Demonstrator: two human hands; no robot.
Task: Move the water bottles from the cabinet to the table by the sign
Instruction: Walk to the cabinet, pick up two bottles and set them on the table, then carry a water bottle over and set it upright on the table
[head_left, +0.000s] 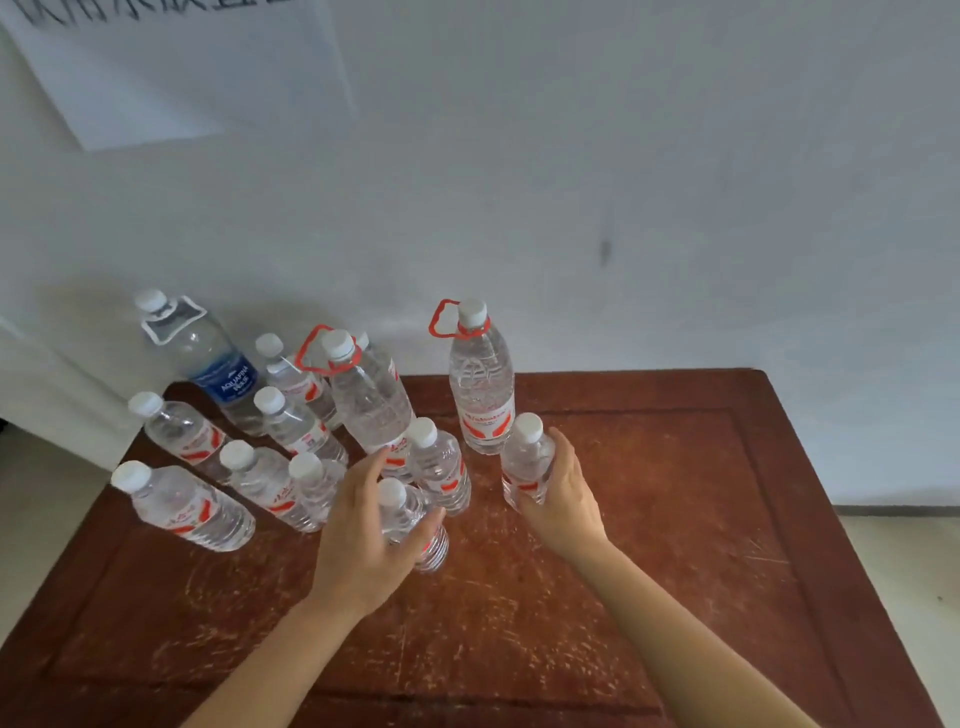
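Observation:
On the dark red wooden table (649, 545) stand several clear water bottles with white caps. My left hand (363, 535) wraps a small bottle (410, 519) near the table's middle. My right hand (561, 493) grips another small bottle (524, 457), upright on the table. Behind them rise two tall bottles with red carry handles (480, 384) (366, 400). A large blue-labelled bottle (208, 358) stands at the back left. More small red-labelled bottles (187, 506) cluster on the left side.
A white paper sign (182, 67) with dark writing hangs on the pale wall above the table's left. The table's right half and front show bare scratched wood. Light floor (904, 561) lies beyond the right edge.

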